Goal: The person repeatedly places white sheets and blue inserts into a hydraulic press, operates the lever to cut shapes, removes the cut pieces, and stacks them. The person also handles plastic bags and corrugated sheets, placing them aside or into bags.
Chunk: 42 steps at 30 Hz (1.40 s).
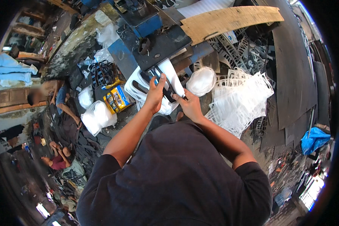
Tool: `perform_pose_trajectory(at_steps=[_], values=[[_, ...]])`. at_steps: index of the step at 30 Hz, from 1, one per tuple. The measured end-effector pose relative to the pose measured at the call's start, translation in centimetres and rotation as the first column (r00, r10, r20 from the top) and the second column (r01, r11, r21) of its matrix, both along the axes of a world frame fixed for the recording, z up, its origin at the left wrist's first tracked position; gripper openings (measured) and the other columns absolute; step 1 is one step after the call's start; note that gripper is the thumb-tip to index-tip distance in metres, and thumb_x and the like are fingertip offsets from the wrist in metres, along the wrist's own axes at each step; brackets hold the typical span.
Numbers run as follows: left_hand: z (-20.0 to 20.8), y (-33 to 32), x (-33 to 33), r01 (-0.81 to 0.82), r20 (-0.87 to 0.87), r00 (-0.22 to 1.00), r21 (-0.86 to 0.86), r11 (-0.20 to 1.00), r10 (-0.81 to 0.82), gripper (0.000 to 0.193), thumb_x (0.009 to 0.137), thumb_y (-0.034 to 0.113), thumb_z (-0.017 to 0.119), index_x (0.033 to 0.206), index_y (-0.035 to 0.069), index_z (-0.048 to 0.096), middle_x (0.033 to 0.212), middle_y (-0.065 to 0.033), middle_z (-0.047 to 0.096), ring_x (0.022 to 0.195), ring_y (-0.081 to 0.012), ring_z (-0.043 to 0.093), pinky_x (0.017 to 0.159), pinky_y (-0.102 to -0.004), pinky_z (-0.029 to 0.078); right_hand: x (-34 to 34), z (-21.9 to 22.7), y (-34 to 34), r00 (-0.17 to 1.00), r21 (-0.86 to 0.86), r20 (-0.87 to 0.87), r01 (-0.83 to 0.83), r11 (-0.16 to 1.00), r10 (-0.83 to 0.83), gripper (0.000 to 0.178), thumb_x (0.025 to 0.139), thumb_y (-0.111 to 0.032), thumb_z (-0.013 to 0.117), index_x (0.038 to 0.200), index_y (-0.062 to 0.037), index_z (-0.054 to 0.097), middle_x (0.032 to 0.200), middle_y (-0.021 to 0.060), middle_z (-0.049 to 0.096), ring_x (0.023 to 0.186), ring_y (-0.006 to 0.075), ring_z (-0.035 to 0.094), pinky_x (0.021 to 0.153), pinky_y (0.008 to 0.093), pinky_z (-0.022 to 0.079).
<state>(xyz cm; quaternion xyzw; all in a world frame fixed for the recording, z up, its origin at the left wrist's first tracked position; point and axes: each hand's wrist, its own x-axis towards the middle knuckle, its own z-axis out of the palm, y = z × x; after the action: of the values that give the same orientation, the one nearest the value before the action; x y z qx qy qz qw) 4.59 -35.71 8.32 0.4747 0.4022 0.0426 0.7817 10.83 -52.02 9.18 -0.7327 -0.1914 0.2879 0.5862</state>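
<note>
My left hand [154,93] is closed on a narrow black strip [166,83] at the front edge of a blue and black machine. My right hand [191,105] pinches the near end of the same strip, lower and to the right. Under and beside the strip lies a white foam sheet [172,75], its far end at the machine's black plate [160,48]. White sheet with cut-out openings [133,87] hangs left of my left hand. What the strip belongs to cannot be made out.
White cut-out sheets [243,96] pile up on the right beside a round white bundle [200,81]. White plastic bundles [98,117] and a yellow-blue bag [116,98] lie left. A wooden board [229,20] spans the back. Two people [60,156] sit far left.
</note>
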Motion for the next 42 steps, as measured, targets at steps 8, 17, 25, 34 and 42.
perform_pose_trajectory(at_steps=[8,17,25,34,42], values=[[-1.4,-1.3,-5.5,0.142,0.282,0.958,-0.309,0.94,-0.052,0.078,0.097,0.063,0.041,0.15,0.009,0.023,0.135,-0.0128,0.049,0.12,-0.0241,0.051,0.101,-0.0401,0.043,-5.5,1.3,-1.4,0.869,-0.052,0.47,-0.148,0.988,0.155,0.042,0.088,-0.015,0.07,0.126,-0.0009,0.06,0.12,0.024,0.064,0.111,0.0336,0.064,0.092,0.0364,0.051],[0.0,-2.6,-12.3,0.27,0.503,0.854,-0.21,0.94,-0.133,0.086,0.091,0.048,0.063,0.151,0.006,0.019,0.137,-0.0154,0.048,0.127,-0.0275,0.05,0.104,-0.0424,0.045,-8.9,7.5,-2.8,0.928,-0.138,0.184,-0.303,0.943,0.325,0.039,0.091,-0.019,0.067,0.125,-0.0011,0.058,0.094,0.0215,0.069,0.081,0.0271,0.069,0.072,0.0353,0.053],[4.4,-3.6,-12.5,0.347,0.466,0.863,-0.271,0.898,-0.192,0.082,0.078,0.002,0.063,0.15,0.001,0.024,0.133,-0.0214,0.052,0.122,-0.0315,0.056,0.102,-0.0422,0.049,-6.9,7.9,-6.4,0.999,0.15,-0.039,-0.016,0.989,0.022,0.034,0.097,-0.022,0.064,0.121,0.0002,0.061,0.101,0.0039,0.069,0.089,0.0096,0.06,0.082,0.0261,0.048],[5.3,-3.9,-10.2,0.54,0.553,0.751,-0.201,0.817,-0.36,0.088,0.071,0.016,0.067,0.148,-0.002,0.028,0.138,-0.027,0.048,0.129,-0.0391,0.049,0.107,-0.0539,0.043,9.4,7.7,-19.7,0.635,-0.039,0.614,0.618,0.785,-0.469,0.032,0.095,-0.026,0.065,0.116,-0.0022,0.064,0.097,0.0057,0.067,0.088,0.0132,0.059,0.08,0.0302,0.046],[6.5,-7.3,-3.9,0.363,0.522,0.822,-0.17,0.916,-0.228,0.084,0.073,0.014,0.063,0.148,-0.002,0.028,0.14,-0.0269,0.046,0.13,-0.0401,0.049,0.104,-0.0533,0.046,27.2,9.3,-38.3,0.449,0.055,0.665,0.767,0.639,-0.596,0.033,0.092,-0.033,0.067,0.114,-0.0073,0.066,0.082,0.0019,0.062,0.073,0.0116,0.056,0.067,0.0299,0.046]])
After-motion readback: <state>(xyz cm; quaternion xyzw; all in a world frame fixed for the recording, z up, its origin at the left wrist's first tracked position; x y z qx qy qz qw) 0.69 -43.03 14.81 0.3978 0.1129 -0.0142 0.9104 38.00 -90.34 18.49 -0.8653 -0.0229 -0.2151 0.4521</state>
